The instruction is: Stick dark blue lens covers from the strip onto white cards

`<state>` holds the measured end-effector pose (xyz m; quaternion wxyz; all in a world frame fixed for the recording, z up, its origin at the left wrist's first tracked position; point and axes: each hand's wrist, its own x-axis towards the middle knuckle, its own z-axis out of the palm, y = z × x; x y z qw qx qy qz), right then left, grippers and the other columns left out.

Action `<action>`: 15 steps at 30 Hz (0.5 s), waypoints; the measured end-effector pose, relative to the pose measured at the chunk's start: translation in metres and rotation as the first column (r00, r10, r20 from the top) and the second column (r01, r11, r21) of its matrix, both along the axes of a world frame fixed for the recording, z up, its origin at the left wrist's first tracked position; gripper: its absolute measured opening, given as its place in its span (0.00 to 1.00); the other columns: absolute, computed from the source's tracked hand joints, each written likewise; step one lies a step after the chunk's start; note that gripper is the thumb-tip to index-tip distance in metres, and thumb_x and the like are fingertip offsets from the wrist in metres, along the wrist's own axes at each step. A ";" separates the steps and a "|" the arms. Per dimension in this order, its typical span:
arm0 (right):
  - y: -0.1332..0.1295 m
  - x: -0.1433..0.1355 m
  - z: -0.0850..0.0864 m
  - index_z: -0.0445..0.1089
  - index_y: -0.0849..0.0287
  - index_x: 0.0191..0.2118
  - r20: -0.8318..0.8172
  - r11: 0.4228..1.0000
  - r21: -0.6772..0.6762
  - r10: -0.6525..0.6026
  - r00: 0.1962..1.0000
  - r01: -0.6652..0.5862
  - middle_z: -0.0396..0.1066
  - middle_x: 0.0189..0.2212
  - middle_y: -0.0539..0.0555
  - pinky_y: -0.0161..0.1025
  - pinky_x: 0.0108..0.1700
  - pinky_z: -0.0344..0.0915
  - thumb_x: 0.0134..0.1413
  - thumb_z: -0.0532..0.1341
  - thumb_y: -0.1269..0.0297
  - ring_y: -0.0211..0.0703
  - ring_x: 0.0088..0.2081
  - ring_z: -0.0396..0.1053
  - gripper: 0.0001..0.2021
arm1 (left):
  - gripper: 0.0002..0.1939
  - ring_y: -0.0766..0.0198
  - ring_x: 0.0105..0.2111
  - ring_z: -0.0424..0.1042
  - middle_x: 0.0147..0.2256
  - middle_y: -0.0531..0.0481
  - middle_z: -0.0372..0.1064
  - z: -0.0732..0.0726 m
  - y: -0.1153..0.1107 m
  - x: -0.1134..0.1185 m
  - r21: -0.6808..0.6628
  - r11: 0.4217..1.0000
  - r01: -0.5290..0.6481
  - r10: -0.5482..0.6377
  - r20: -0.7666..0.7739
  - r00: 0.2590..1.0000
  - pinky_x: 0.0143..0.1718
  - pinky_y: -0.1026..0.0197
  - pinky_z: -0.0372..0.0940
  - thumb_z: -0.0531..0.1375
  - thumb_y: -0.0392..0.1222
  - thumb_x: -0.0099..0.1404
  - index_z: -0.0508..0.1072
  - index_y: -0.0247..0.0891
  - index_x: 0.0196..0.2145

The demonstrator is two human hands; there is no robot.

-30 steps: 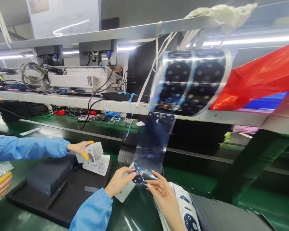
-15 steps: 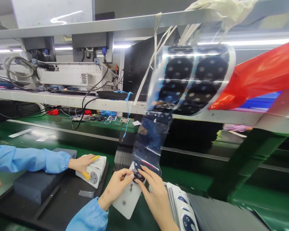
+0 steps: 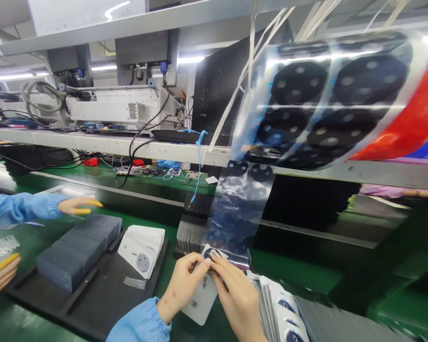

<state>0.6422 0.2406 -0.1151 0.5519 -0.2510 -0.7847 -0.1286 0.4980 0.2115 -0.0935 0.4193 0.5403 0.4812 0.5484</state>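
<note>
My left hand [image 3: 185, 282] and my right hand [image 3: 237, 292] meet over the top of a white plate [image 3: 201, 306] with rounded corners and small dark marks. Their fingertips are pinched together at a dark round sticker [image 3: 214, 254], which the fingers partly cover. Just behind my hands hangs a clear film strip [image 3: 235, 209] bearing dark, dotted round stickers. It runs down from a large roll [image 3: 328, 99] on the shelf. To the right of my right hand stands a row of white plates [image 3: 285, 311] with dark round stickers on them.
On the left, a black tray [image 3: 107, 299] holds grey blocks [image 3: 78, 251] and fanned white plates [image 3: 142, 249]. A co-worker's hands [image 3: 76, 206] with yellow finger covers are beyond it. Grey plates [image 3: 190, 232] stand behind my left hand. A shelf edge [image 3: 178, 151] crosses above.
The co-worker's hand has let go of the fanned white plates and moved left. My fingertips have drawn closer together over the sticker. The view has shifted, with the roll appearing larger.
</note>
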 end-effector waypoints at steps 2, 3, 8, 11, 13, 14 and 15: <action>-0.003 -0.004 0.000 0.72 0.61 0.42 0.000 0.999 0.032 -0.011 1.000 0.011 0.75 0.42 0.58 0.42 0.48 0.70 0.64 0.56 0.77 0.48 0.44 0.74 0.09 | 0.20 0.64 0.31 0.65 0.29 0.50 0.68 0.002 0.001 -0.004 -0.018 1.000 -0.012 0.012 0.036 0.999 0.34 0.64 0.60 0.58 0.55 0.63 0.73 0.33 0.28; -0.005 -0.006 0.000 0.72 0.61 0.41 0.006 0.999 0.048 -0.008 1.000 0.007 0.75 0.42 0.58 0.43 0.49 0.69 0.64 0.55 0.78 0.49 0.45 0.74 0.09 | 0.19 0.63 0.31 0.66 0.29 0.50 0.69 0.003 0.002 -0.006 -0.032 0.999 -0.015 0.016 0.057 0.998 0.35 0.64 0.60 0.58 0.55 0.63 0.73 0.33 0.28; -0.023 -0.014 0.014 0.71 0.57 0.37 0.096 0.984 -0.122 0.138 0.986 -0.126 0.74 0.45 0.58 0.47 0.47 0.71 0.61 0.53 0.78 0.52 0.46 0.72 0.12 | 0.21 0.61 0.30 0.69 0.26 0.50 0.71 0.004 0.010 -0.021 -0.047 0.989 -0.137 0.139 0.039 0.990 0.34 0.64 0.63 0.60 0.56 0.61 0.74 0.33 0.26; -0.035 -0.012 0.029 0.69 0.55 0.30 -0.072 0.835 -0.453 0.313 0.947 -0.311 0.74 0.37 0.54 0.40 0.39 0.72 0.60 0.56 0.72 0.48 0.39 0.73 0.09 | 0.20 0.58 0.34 0.70 0.29 0.48 0.73 0.004 0.015 -0.036 -0.019 0.968 -0.249 0.249 -0.002 0.969 0.35 0.62 0.63 0.59 0.57 0.61 0.76 0.34 0.29; -0.040 -0.007 0.036 0.69 0.54 0.28 -0.289 0.666 -0.615 0.307 0.907 -0.422 0.73 0.32 0.52 0.38 0.37 0.71 0.58 0.61 0.66 0.46 0.34 0.73 0.07 | 0.20 0.55 0.39 0.71 0.36 0.46 0.74 0.006 0.016 -0.046 0.021 0.939 -0.344 0.345 -0.031 0.938 0.41 0.60 0.64 0.58 0.56 0.62 0.76 0.35 0.36; -0.041 -0.004 0.038 0.69 0.54 0.28 -0.400 0.590 -0.656 0.257 0.880 -0.470 0.72 0.29 0.51 0.38 0.36 0.70 0.56 0.64 0.63 0.46 0.33 0.73 0.07 | 0.19 0.55 0.40 0.71 0.38 0.45 0.74 0.009 0.014 -0.050 0.040 0.921 -0.389 0.390 -0.039 0.920 0.42 0.59 0.64 0.57 0.55 0.63 0.75 0.35 0.39; -0.040 -0.002 0.038 0.70 0.55 0.29 -0.496 0.531 -0.675 0.188 0.848 -0.513 0.72 0.28 0.51 0.37 0.35 0.70 0.53 0.67 0.60 0.46 0.32 0.72 0.08 | 0.19 0.56 0.40 0.72 0.40 0.44 0.74 0.013 0.011 -0.053 0.055 0.904 -0.424 0.426 -0.035 0.904 0.41 0.59 0.65 0.57 0.55 0.63 0.74 0.36 0.42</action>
